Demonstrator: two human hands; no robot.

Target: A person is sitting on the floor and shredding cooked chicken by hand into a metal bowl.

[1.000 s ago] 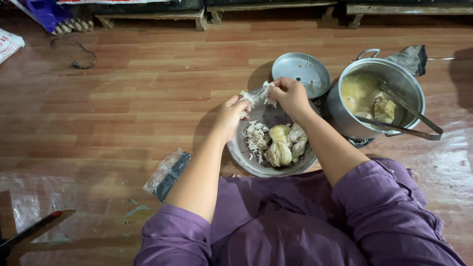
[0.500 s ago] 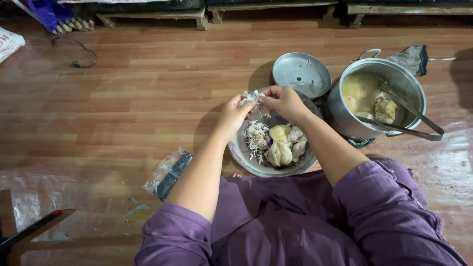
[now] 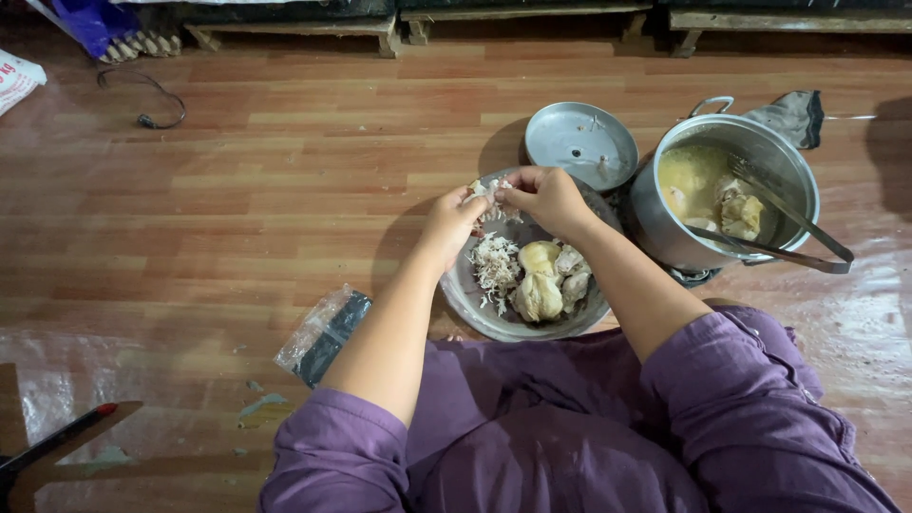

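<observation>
Chicken piece [image 3: 490, 195] pinched between left hand [image 3: 454, 217], right hand [image 3: 547, 196], above bowl [image 3: 472, 302].

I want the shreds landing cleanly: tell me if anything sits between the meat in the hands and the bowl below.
Nothing visible does. The left hand and right hand pinch the meat piece directly over the bowl's far rim, above the shredded pile.

One pot [image 3: 665, 228], one lid [image 3: 579, 142], one bowl [image 3: 475, 294], two hands [image 3: 546, 198].
</observation>
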